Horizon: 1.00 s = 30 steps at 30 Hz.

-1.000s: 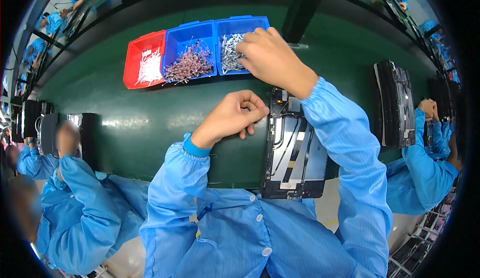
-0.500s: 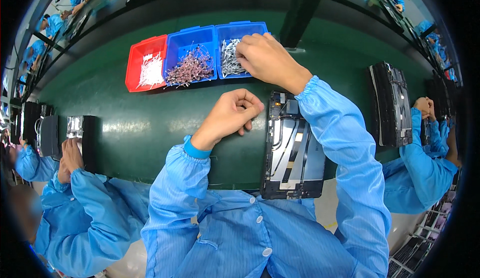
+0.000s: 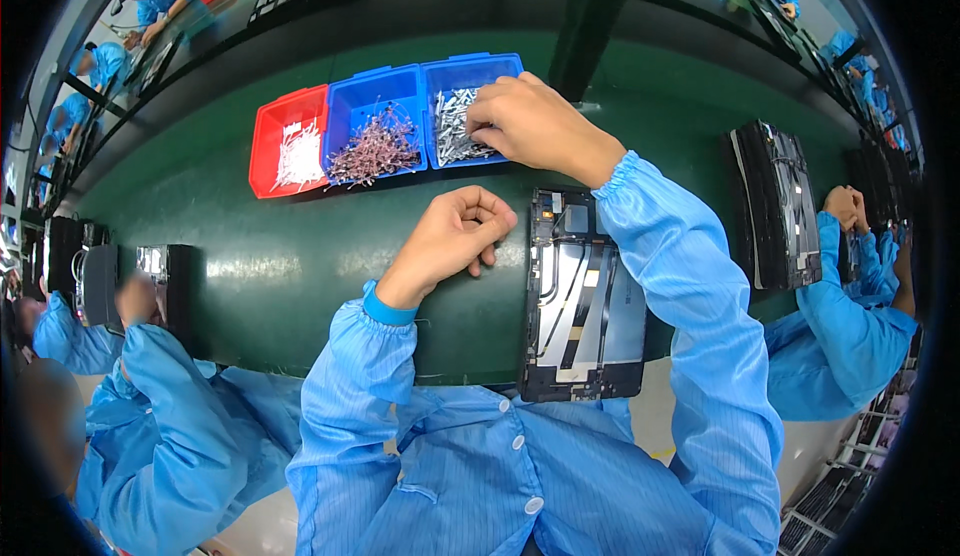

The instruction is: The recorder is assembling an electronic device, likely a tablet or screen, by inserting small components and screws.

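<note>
My right hand (image 3: 545,128) reaches into the right blue bin (image 3: 472,68), its curled fingertips down among small silver-grey pieces (image 3: 455,116). Whatever those fingers grip is hidden from view. Over the green table (image 3: 270,296), my left hand (image 3: 452,241) hovers with bent fingers and the thumb drawn against them; anything between them is too small to make out. Just right of that hand lies an opened tablet (image 3: 580,306), its inner side up with dark cables and strips showing. My right sleeve covers part of its upper right edge.
Left of the right bin stand a blue bin (image 3: 375,88) of pinkish wired parts and a red bin (image 3: 290,111) of white sticks. A dark post (image 3: 597,26) rises behind. Tablets are stacked at right (image 3: 780,206). Co-workers' hands (image 3: 137,299) (image 3: 848,209) work on both sides.
My right hand has sunk slightly lower in the bin of silver-grey pieces. My left hand stays nearly still. The view has shifted a little, and the left co-worker's hand has moved.
</note>
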Motion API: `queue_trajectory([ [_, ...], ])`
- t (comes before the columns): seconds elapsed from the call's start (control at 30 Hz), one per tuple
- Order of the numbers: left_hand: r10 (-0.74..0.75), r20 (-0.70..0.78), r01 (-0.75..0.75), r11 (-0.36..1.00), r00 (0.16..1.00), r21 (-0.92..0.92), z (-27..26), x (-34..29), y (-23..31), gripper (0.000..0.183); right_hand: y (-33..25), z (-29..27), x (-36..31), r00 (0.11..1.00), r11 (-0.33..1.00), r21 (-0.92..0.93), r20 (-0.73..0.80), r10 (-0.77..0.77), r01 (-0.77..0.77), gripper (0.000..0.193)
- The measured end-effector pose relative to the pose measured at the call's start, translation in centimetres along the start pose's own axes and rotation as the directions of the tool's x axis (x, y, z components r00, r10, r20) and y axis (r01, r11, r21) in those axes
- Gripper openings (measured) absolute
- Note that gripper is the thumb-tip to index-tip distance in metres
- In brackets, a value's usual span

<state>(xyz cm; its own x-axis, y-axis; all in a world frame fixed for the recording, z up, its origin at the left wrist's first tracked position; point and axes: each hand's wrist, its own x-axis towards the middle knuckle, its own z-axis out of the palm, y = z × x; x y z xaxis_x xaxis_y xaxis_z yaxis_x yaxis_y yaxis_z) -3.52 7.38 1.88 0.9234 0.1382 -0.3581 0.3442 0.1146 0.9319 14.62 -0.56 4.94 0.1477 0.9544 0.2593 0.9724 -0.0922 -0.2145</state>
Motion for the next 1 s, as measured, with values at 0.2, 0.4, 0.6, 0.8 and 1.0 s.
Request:
queue_trajectory([
  [0.2, 0.021, -0.017, -0.021, 1.000, 1.000, -0.010, -0.2, 0.0, 0.2, 0.014, 0.5, -0.5, -0.9, 0.984, 0.980, 0.197, -0.168, 0.060, -0.026, 0.010],
  [0.4, 0.166, -0.250, -0.192, 0.978, 0.954, -0.081, 0.0, -0.3, 0.1, 0.020, -2.6, -2.1, -4.1, 0.953, 0.822, 0.554, -0.156, 0.258, -0.132, 0.013],
  [0.6, 0.290, -0.226, -0.330, 0.930, 0.930, -0.162, 1.0, -0.8, 0.7, 0.024, -4.9, -2.3, -9.1, 0.871, 0.360, 0.856, 0.186, 0.454, -0.371, 0.017],
  [0.8, 0.239, -0.160, -0.268, 0.944, 0.958, -0.195, 1.6, -0.5, 0.0, 0.022, -5.6, -0.4, -11.0, 0.882, 0.792, 0.608, -0.339, 0.328, -0.061, 0.013],
  [1.0, 0.171, -0.133, -0.203, 0.936, 0.976, -0.288, 1.5, -0.6, 0.1, 0.021, -5.1, -0.6, -11.5, 0.820, 0.296, 0.907, 0.086, 0.566, -0.299, 0.015],
])
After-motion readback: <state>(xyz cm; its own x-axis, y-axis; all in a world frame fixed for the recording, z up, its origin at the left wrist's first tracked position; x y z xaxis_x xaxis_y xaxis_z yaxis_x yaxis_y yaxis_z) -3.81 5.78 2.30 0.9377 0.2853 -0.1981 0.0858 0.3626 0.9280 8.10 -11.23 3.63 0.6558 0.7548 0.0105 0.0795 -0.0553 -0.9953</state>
